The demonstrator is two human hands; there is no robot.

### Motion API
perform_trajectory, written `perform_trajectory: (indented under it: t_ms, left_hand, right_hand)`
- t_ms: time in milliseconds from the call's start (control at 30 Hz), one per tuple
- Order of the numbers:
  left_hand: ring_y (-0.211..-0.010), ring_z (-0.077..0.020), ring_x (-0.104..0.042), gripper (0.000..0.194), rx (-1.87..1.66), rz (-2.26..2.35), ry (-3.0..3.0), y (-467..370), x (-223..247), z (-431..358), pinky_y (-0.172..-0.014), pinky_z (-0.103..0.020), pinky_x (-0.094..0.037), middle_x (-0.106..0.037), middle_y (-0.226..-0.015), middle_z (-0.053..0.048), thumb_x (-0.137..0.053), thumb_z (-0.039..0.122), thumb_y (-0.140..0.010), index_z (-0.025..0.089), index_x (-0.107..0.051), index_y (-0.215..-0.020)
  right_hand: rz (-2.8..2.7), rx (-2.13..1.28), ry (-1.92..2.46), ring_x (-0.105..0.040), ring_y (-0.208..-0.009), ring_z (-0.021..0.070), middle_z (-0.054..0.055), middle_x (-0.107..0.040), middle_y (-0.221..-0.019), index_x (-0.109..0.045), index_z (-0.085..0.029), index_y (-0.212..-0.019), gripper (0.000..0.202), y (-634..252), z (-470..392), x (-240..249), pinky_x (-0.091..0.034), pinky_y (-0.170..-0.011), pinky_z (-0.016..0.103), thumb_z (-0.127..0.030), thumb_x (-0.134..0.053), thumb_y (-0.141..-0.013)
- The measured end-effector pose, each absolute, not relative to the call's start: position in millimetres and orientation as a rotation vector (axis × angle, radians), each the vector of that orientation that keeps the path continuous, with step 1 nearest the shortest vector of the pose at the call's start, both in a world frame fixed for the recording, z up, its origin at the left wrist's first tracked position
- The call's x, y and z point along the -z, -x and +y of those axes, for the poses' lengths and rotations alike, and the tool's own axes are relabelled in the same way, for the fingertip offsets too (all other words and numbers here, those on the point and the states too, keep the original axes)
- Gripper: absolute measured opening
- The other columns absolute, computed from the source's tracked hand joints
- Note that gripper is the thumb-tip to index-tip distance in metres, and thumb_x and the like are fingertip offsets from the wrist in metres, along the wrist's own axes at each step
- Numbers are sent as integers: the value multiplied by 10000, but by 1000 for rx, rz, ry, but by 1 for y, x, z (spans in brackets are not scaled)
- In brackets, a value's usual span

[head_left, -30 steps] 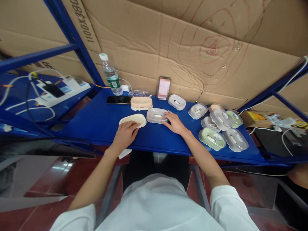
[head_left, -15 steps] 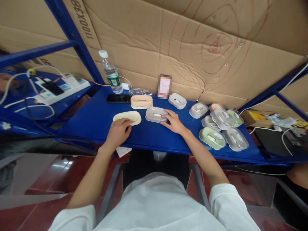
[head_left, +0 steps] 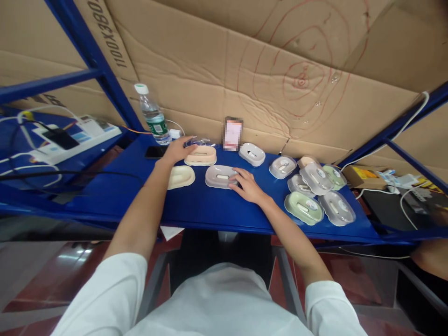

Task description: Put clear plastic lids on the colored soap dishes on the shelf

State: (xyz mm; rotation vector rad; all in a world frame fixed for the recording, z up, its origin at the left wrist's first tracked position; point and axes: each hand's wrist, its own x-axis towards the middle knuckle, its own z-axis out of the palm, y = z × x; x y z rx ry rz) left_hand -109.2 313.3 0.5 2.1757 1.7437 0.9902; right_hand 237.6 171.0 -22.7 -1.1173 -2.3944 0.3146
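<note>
My left hand (head_left: pixel 177 151) reaches past the left end of a peach soap box (head_left: pixel 202 156), its fingers stretched out apart at the edge of some clear plastic covers (head_left: pixel 206 142). Whether the fingertips touch the plastic is hard to see. In front of that box lies a shallow cream tray (head_left: pixel 182 176), its left part hidden by my left forearm. My right hand (head_left: pixel 248 184) holds the right end of a grey soap box (head_left: pixel 217 177) on the table, thumb at the near side and fingers at the far side.
Several clear-covered soap boxes (head_left: pixel 304 207) are grouped on the right of the blue table (head_left: pixel 224 212). A lone grey box (head_left: pixel 252 154) sits beside a propped-up phone (head_left: pixel 233 134). A water bottle (head_left: pixel 156 121) and a dark phone (head_left: pixel 155 151) are at back left. Cardboard (head_left: pixel 196 70) closes the back.
My left hand has left the cream tray and moved forward to the clear plastic behind the peach box. My right hand stays at the grey soap box. The camera view has shifted slightly.
</note>
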Motion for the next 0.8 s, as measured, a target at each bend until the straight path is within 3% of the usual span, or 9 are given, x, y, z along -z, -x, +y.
perform_trajectory:
  t_ms: [100,267,333,400,467,567,633,800]
  left_hand:
    - [-1302,-339,-692,440,-1045,1730,-2169,113,6,317,-1158,-512,-513,-759,-1365,-149,-641,376,-968,166,-758,-1337]
    - [-1409,-309,-629,419,-1193,1683,-2210,108,-2,300,-1238,-500,-453,-689,-1500,-106,-638,405,-1011,230,-756,-1372]
    - [-1420,-295,-619,414,-1290,1615,-2260,99,-10,283,-1252,-492,-441,-672,-1523,-93,-623,433,-1037,251,-749,-1387]
    - [-1399,-290,-630,415,-1372,1516,-2340,83,-14,258,-1240,-489,-456,-678,-1511,-84,-606,481,-1058,265,-750,-1382]
    - [-1383,-297,-632,412,-1394,1456,-2403,63,-13,230,-1228,-504,-469,-684,-1493,-90,-583,503,-1073,265,-759,-1360]
    - [-1394,-308,-610,384,-1299,1345,-2494,33,-1,193,-1229,-528,-470,-695,-1448,-107,-577,489,-1080,270,-771,-1329]
    - [-1407,-327,-588,376,-1209,1332,-2508,20,9,178,-1228,-550,-467,-686,-1442,-122,-566,470,-1083,270,-771,-1327]
    - [-1366,-334,-595,351,-1149,1308,-2475,17,24,173,-1215,-554,-476,-673,-1410,-125,-567,428,-1073,268,-771,-1310]
  right_hand:
    - [-2403,-325,1112,-440,-1549,328,169,-521,-1633,-684,-231,-1303,361,-237,170,21,-385,-1240,571,-504,-543,-1113]
    - [-2411,-329,1136,-430,-1550,356,172,-506,-1645,-694,-224,-1312,364,-237,170,24,-402,-1225,579,-491,-554,-1108]
    - [-2404,-353,1144,-416,-1567,358,182,-489,-1658,-663,-222,-1398,418,-236,171,25,-391,-1240,587,-500,-547,-1107]
    - [-2359,-386,1155,-370,-1607,359,207,-418,-1705,-513,-217,-1586,591,-236,173,24,-377,-1260,600,-542,-558,-1094]
    - [-2277,-400,1152,-292,-1654,358,227,-283,-1771,-253,-220,-1732,857,-236,174,23,-367,-1279,603,-615,-599,-1055]
    - [-2215,-374,1108,-187,-1694,350,188,-85,-1833,-61,-269,-1770,1067,-238,176,21,-347,-1309,583,-678,-666,-993]
    - [-2265,-356,1085,-170,-1700,342,151,-72,-1842,-130,-299,-1768,1002,-240,177,22,-330,-1325,569,-639,-680,-1002]
    - [-2372,-316,1124,-324,-1645,359,147,-299,-1787,-402,-322,-1694,774,-244,181,28,-351,-1305,601,-520,-717,-1016]
